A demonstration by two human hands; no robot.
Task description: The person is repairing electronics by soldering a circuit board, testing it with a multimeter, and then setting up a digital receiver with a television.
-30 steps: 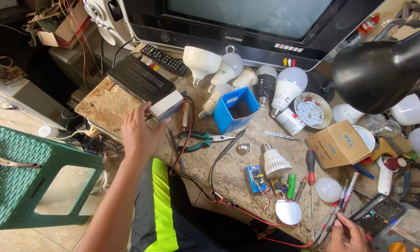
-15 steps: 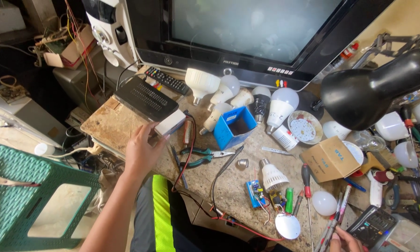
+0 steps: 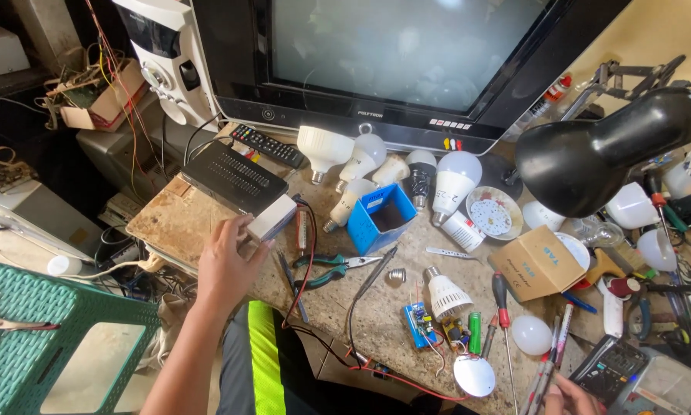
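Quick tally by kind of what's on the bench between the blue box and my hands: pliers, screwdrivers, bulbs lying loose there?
Green-handled pliers: 1
Red-handled screwdriver: 1
White bulb with bare screw base: 1
Round white bulb dome: 1
Blue circuit board: 1
Total: 5

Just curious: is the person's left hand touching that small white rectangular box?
Touching: the head view shows the left hand with fingertips on the small white rectangular box.

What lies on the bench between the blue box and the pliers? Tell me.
In the head view, nothing sits between the blue box and the pliers: only bare worktop. A dark probe runs just right of that gap.
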